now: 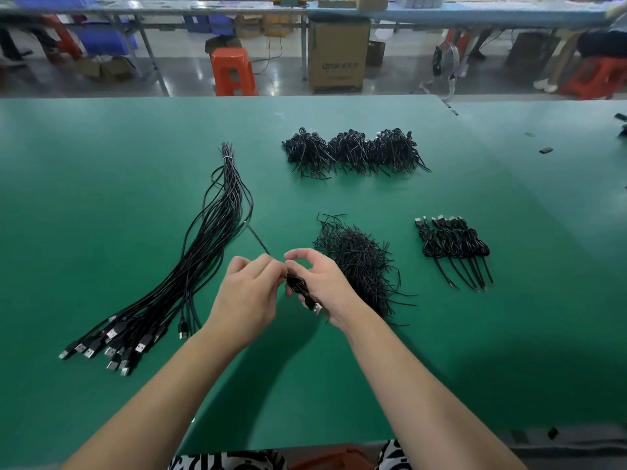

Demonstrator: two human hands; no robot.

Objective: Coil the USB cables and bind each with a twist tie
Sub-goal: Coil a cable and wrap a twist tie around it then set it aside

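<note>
Six tied coils (454, 247) in a row plus far heaps (353, 152) done, uncoiled bundle (190, 266) waiting at left; both hands' fingers (268, 266) grasp the half-coiled USB cable (298, 286) above the bench (101, 164)

A single wide-angle view from the person's head looks forward and steeply down onto the green table (101, 164), close above both forearms. Its upper edge reaches across the table's far side to the workshop floor and an orange stool (233, 71).
</note>
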